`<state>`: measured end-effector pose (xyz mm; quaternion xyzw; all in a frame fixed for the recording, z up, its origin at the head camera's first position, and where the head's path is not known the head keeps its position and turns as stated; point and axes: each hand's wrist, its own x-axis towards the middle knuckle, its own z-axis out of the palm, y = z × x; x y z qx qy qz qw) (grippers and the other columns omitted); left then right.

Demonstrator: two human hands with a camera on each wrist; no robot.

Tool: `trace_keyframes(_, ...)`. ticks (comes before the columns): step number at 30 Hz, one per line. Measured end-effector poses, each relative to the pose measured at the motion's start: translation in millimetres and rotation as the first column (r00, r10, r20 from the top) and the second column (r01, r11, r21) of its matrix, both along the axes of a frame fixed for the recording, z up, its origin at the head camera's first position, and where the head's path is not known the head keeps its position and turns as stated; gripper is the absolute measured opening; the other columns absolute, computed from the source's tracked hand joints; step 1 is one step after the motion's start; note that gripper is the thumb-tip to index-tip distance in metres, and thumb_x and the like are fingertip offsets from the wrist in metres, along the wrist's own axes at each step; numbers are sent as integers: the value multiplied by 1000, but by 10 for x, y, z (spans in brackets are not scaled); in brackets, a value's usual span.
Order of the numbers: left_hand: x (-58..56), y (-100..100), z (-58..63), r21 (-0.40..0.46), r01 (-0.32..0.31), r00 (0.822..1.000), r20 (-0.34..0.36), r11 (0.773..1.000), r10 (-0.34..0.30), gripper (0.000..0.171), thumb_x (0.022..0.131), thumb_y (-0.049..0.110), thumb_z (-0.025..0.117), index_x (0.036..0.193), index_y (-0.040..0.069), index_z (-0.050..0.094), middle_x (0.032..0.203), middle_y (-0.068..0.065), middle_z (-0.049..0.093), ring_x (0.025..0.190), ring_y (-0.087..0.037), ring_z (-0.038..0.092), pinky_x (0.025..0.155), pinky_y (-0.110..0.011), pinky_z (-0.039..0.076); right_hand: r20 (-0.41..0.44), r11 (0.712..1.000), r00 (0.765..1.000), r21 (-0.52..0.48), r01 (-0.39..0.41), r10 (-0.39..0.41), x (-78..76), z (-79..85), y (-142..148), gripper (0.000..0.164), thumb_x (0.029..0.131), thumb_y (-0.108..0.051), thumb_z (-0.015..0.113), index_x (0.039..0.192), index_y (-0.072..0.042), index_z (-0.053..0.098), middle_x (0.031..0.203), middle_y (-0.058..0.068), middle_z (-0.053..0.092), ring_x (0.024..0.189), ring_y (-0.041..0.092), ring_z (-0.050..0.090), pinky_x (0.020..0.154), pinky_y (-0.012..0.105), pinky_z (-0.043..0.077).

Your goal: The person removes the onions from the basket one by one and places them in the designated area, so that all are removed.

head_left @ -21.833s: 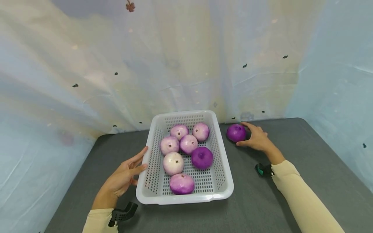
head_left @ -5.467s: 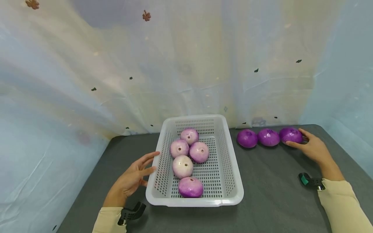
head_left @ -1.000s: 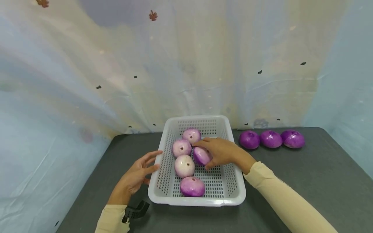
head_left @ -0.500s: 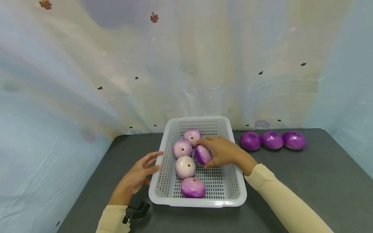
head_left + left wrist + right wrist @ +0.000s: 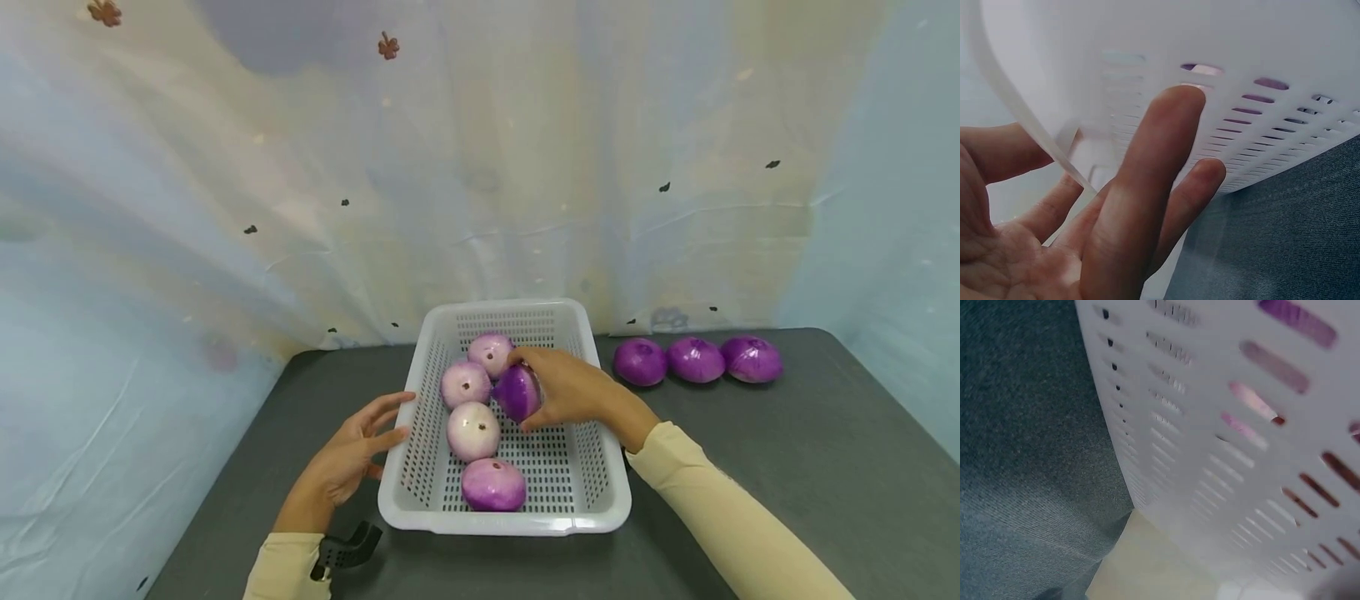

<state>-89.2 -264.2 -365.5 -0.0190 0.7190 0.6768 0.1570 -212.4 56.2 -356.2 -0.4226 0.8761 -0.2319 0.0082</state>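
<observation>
Held onion [image 5: 517,393]: deep purple. Row of three onions [image 5: 696,361]: uniformly deep purple. Far basket onion [image 5: 489,352]: pale pink, shading to purple. Second basket onion [image 5: 459,383]: pale lilac. Third basket onion [image 5: 471,433]: near-white. Near basket onion [image 5: 493,487]: pink above, purple below. These last four each show a small brown spot. Basket [image 5: 504,523]: white, patterned with slot rows. Tabletop [image 5: 825,450]: dark grey. Sleeves [image 5: 735,517]: cream. Backdrop [image 5: 480,167]: mottled blue, lavender and cream, bearing brown clovers [image 5: 388,47] and dark leaf-like marks [image 5: 664,187].

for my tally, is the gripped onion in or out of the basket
In: the right hand grips the onion inside the white basket, beside paler onions. Whether it is lifted, I cannot tell.
</observation>
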Motion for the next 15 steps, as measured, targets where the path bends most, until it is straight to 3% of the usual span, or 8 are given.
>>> trace_keyframes(7,28,7,29,11,1,1000,0,1000,-1,64,99,19,63,154,15,32,163,-18,22,111,-27,66,76,-51,61,21,1000,1000,-16,24,-23,25,13,12,93,65,-34,91,142,-11,44,132,6,57,115,20,61,100,39,52)
trace_keyframes(15,9,5,9,18,-11,1000,12,1000,11,63,98,18,64,153,18,34,162,-15,25,111,-27,66,77,-54,60,-14,1000,1000,-1,21,-21,16,1,24,85,67,-37,89,138,-14,49,127,4,56,108,19,63,95,36,54)
